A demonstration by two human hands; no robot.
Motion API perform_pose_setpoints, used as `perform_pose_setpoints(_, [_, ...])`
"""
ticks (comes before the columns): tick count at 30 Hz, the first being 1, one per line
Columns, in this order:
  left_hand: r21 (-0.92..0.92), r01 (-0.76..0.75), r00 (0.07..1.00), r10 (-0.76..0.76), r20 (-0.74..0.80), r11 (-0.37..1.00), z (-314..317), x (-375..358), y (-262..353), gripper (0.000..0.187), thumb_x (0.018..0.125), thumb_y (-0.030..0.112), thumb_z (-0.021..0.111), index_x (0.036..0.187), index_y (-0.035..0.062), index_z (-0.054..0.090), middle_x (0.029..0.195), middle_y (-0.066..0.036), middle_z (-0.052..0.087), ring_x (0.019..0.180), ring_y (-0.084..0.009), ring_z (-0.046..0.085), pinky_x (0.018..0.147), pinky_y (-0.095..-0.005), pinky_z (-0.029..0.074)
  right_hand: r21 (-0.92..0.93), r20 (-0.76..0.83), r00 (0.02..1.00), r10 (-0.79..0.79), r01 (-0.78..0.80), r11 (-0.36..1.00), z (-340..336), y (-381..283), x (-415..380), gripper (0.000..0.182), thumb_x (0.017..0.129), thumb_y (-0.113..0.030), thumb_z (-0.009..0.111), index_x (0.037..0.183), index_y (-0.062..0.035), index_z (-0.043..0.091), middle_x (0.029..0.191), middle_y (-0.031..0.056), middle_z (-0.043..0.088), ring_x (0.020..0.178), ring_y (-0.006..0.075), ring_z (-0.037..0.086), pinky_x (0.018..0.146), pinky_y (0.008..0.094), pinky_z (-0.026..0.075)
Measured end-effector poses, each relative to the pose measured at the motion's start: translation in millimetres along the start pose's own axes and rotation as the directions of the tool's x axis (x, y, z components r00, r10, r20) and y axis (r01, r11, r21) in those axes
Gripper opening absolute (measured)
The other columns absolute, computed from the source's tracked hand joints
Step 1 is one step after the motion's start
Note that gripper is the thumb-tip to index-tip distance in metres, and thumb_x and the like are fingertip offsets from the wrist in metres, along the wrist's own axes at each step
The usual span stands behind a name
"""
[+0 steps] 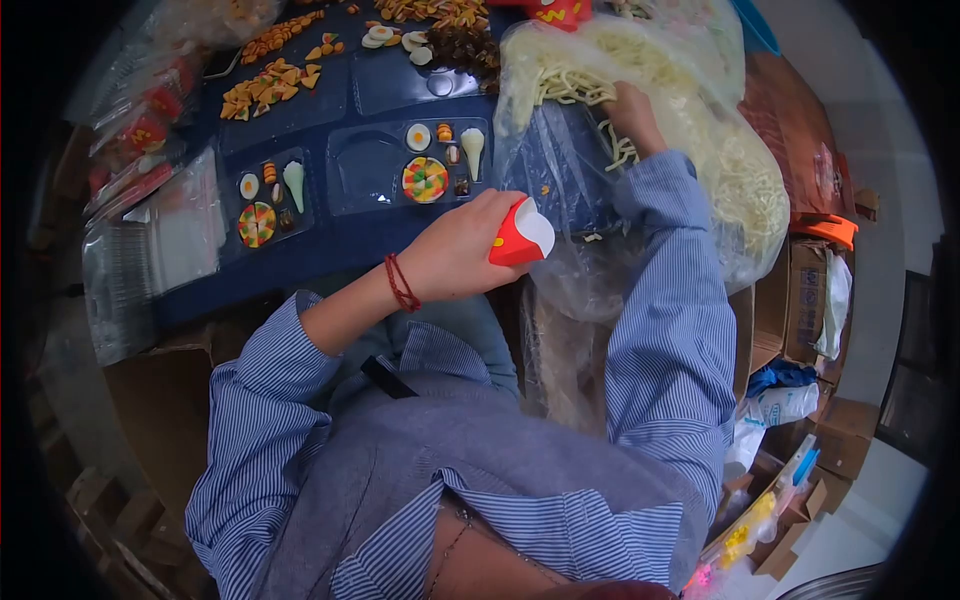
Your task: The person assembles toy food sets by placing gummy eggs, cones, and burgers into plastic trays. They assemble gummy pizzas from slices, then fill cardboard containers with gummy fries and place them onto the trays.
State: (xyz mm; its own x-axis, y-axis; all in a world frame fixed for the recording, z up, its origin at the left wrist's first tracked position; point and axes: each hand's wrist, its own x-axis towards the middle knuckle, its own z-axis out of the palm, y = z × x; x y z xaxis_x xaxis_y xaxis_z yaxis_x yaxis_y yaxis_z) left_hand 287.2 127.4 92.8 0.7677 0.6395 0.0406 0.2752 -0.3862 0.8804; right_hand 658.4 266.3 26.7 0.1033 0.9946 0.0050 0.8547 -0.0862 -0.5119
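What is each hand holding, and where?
Left hand: small red-and-white fry carton, gripped by its red base. Right hand: pale yellow toy fries, bunched in fingers.

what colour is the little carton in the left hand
Red outside with a white inside, held in the left hand; the carton shows in the head view.

A: Where's the small carton [520, 234]?
B: In the left hand [455, 255], just left of the clear bag [720, 150].
A: Right hand [632, 112]?
B: Inside that bag, among the strips [575, 85]. Two filled trays [268, 195] lie left, candy piles [268, 85] behind them.
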Motion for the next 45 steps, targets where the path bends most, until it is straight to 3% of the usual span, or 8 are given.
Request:
perform_pose_setpoints(1, [-0.001, 0.004, 1.0, -0.004, 0.008, 1.0, 0.4, -0.6, -0.5, 0.069, 0.077, 0.025, 0.076, 0.133, 0.0001, 0.044, 0.123, -0.019, 0.053, 0.113, -0.0354, 0.057, 0.096, -0.0385, 0.046, -0.391, -0.097, 0.987, -0.128, 0.08, 0.917, 1.4, -6.1, -1.0, 0.034, 0.083, -0.03, 0.071, 0.097, 0.0002, 0.064, 0.086, 0.0206, 0.069, 0.079, 0.0354, 0.067, 0.07, 0.0448, 0.052])
perform_pose_setpoints(14, [-0.015, 0.016, 1.0, -0.016, 0.012, 1.0, -6.5, -11.8, -6.9, 0.068, 0.077, 0.026, 0.076, 0.132, 0.0003, 0.045, 0.121, -0.018, 0.055, 0.111, -0.0348, 0.058, 0.095, -0.0383, 0.047, -0.519, 0.15, 0.986, -0.069, 0.137, 0.844, 9.2, -35.5, -88.8, 0.02, 0.085, -0.018, 0.063, 0.095, -0.0009, 0.057, 0.088, 0.023, 0.066, 0.086, 0.0439, 0.063, 0.075, 0.052, 0.049])
perform_pose_setpoints(20, [-0.034, 0.025, 0.998, -0.023, 0.05, 0.999, -0.8, -14.6, -10.8, 0.069, 0.076, 0.029, 0.075, 0.131, -0.0017, 0.046, 0.12, -0.02, 0.054, 0.109, -0.0371, 0.058, 0.093, -0.0393, 0.048, -0.114, 0.21, 0.977, -0.045, 0.07, 0.991, -30.6, -32.6, -145.3, 0.03, 0.085, -0.029, 0.071, 0.103, -0.0057, 0.067, 0.095, 0.0198, 0.069, 0.09, 0.0391, 0.066, 0.076, 0.0435, 0.051])
perform_pose_setpoints(24, [-0.061, -0.014, 0.998, 0.018, 0.062, 0.998, 9.4, -2.8, 0.5, 0.069, 0.076, 0.029, 0.075, 0.131, -0.0016, 0.046, 0.122, -0.02, 0.054, 0.11, -0.0372, 0.058, 0.093, -0.0395, 0.048, -0.167, 0.123, 0.979, 0.164, -0.143, 0.976, -23.7, -47.0, -133.8, 0.031, 0.082, -0.031, 0.074, 0.098, -0.0053, 0.068, 0.093, 0.0201, 0.068, 0.088, 0.0401, 0.065, 0.076, 0.0442, 0.051])
perform_pose_setpoints(31, [-0.046, -0.064, 0.998, 0.065, 0.011, 0.997, 10.8, 10.5, -1.4, 0.068, 0.076, 0.029, 0.075, 0.13, -0.0025, 0.047, 0.12, -0.02, 0.054, 0.11, -0.0379, 0.058, 0.092, -0.04, 0.048, -0.336, 0.321, 0.946, -0.033, 0.147, 0.93, 3.8, -61.5, -138.2, 0.029, 0.085, -0.029, 0.067, 0.098, -0.0038, 0.062, 0.088, 0.0201, 0.067, 0.085, 0.042, 0.064, 0.075, 0.0462, 0.05])
perform_pose_setpoints(34, [0.017, -0.051, 0.998, 0.052, -0.046, 0.999, 16.0, 22.2, -4.8, 0.067, 0.075, 0.029, 0.074, 0.128, -0.0024, 0.047, 0.118, -0.019, 0.055, 0.109, -0.0375, 0.057, 0.091, -0.0402, 0.048, 0.155, 0.062, 0.994, 0.086, -0.095, 0.983, 4.3, -44.2, -109.4, 0.032, 0.089, -0.031, 0.063, 0.096, 0.0, 0.06, 0.087, 0.0232, 0.066, 0.086, 0.0406, 0.065, 0.074, 0.0477, 0.05])
perform_pose_setpoints(38, [0.191, 0.026, 0.992, -0.002, -0.125, 0.981, 22.4, 43.3, -4.5, 0.068, 0.079, 0.031, 0.075, 0.131, -0.0011, 0.045, 0.122, -0.019, 0.055, 0.109, -0.0369, 0.059, 0.091, -0.0405, 0.049, 0.001, -0.062, 0.991, 0.114, -0.114, 0.993, 14.0, -43.2, -61.6, 0.039, 0.09, -0.035, 0.064, 0.099, 0.0029, 0.059, 0.093, 0.0269, 0.066, 0.088, 0.0411, 0.065, 0.077, 0.0478, 0.05])
perform_pose_setpoints(45, [0.245, 0.08, 0.97, -0.019, -0.241, 0.966, -0.4, 35.7, -18.3, 0.068, 0.079, 0.032, 0.074, 0.132, -0.0005, 0.045, 0.117, -0.019, 0.056, 0.107, -0.0372, 0.059, 0.089, -0.0415, 0.05, -0.296, 0.082, 0.951, -0.297, 0.308, 0.904, 52.2, -52.2, -62.4, 0.045, 0.091, -0.035, 0.061, 0.106, 0.0062, 0.052, 0.097, 0.0283, 0.064, 0.091, 0.0482, 0.061, 0.08, 0.0526, 0.049])
